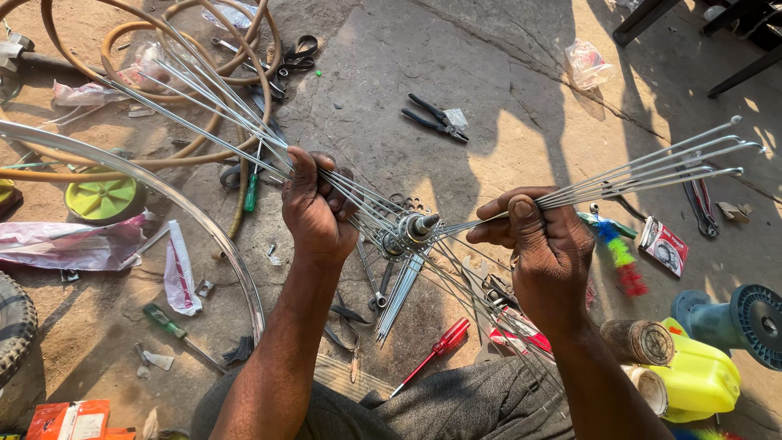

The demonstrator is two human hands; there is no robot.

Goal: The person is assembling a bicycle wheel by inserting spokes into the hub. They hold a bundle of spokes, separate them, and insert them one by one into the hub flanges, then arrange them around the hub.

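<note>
A shiny metal wheel hub [410,231] sits in the middle, up off the ground, between two hands. Thin spokes [220,102] stick out from it both ways. The left hand [314,208] is closed tight on one bunch of spokes. The right hand [544,240] squeezes the other bunch. Under them lie a red screwdriver [440,346] and black pliers [436,119], and a wheel rim [175,200] curves at the left

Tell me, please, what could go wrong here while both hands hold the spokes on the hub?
1. The right hand bunches the spokes tightly; they might bend.
2. The left hand holds long spokes whose free ends could spring out and poke someone.
3. More spokes hang loose from the hub and may tangle with the red screwdriver on the ground.
</note>
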